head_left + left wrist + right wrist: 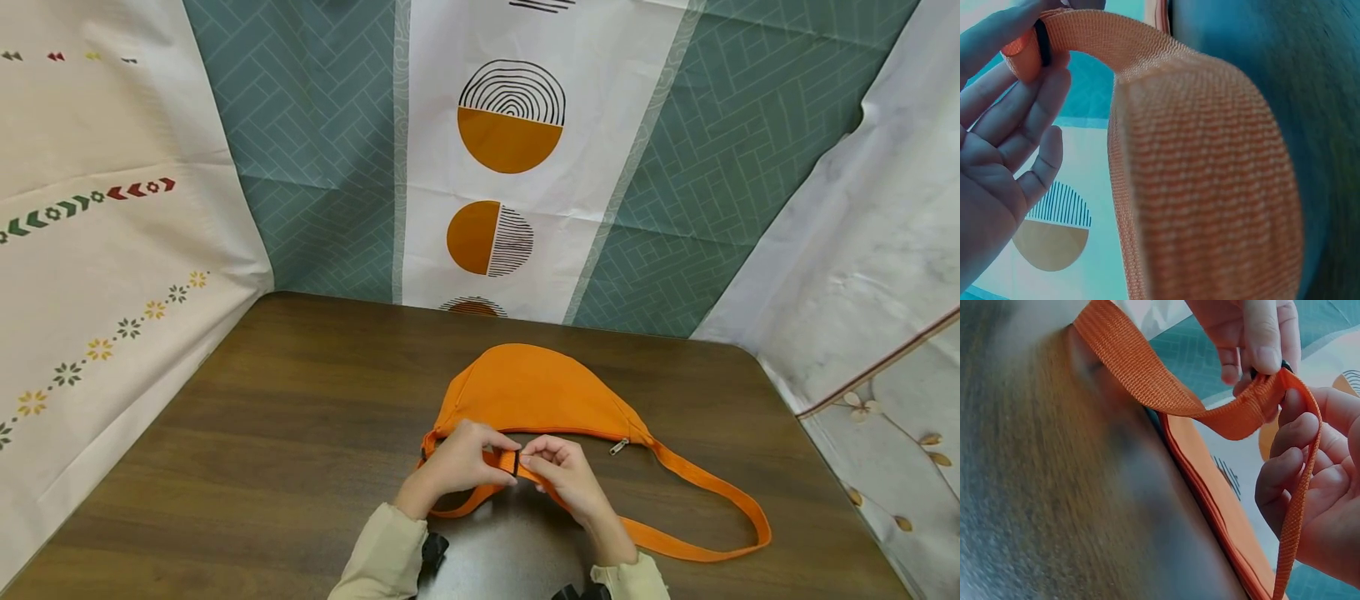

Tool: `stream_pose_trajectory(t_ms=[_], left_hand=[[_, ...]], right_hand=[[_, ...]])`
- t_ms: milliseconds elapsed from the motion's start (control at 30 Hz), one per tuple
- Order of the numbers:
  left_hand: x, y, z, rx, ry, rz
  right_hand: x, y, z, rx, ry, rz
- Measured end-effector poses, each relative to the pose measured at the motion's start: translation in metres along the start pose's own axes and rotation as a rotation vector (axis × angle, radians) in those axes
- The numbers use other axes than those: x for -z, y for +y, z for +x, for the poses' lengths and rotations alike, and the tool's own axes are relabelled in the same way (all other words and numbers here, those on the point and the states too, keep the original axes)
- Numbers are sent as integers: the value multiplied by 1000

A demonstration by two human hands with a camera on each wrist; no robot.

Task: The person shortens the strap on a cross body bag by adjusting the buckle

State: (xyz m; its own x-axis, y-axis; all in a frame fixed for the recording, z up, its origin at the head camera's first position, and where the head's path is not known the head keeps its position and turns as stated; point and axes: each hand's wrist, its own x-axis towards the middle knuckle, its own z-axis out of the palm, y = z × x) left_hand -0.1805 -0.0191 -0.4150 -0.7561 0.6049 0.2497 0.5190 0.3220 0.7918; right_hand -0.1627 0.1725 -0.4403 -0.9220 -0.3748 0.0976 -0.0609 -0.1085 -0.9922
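An orange waist bag point(532, 392) lies on the table, its zipper edge facing me and its strap point(705, 481) looping out to the right. In front of the bag, my left hand point(461, 457) pinches the strap at a black slider point(516, 463) between thumb and fingers. The strap folds through this slider point(1042, 42), as the left wrist view shows. Close on the right, my right hand point(566, 475) grips the strap just beside the slider with curled fingers. The right wrist view shows the strap running past the right hand's fingers; the fingertips are partly hidden.
The brown wooden table point(225, 467) stretches out on both sides of the bag. A metal zipper pull point(619, 447) hangs at the bag's right end. Patterned cloth point(322, 150) hangs behind the table, and white cloths border its left and right sides.
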Motion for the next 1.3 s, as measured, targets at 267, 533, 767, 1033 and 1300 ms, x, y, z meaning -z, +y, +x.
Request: stream_pose_trajectory(t_ms=[267, 533, 767, 1033, 1300], left_hand=[[-3, -1, 0, 11, 9, -4], [1, -1, -1, 18, 32, 51], [6, -4, -3, 21, 43, 82], [6, -5, -4, 17, 43, 73], [3, -7, -2, 27, 28, 81]], right_hand=[[-1, -1, 0, -2, 3, -34], [10, -5, -2, -63, -109, -11], [24, -9, -6, -99, -143, -103], [28, -7, -7, -72, -117, -173], [25, -4, -4, -8, -120, -110]])
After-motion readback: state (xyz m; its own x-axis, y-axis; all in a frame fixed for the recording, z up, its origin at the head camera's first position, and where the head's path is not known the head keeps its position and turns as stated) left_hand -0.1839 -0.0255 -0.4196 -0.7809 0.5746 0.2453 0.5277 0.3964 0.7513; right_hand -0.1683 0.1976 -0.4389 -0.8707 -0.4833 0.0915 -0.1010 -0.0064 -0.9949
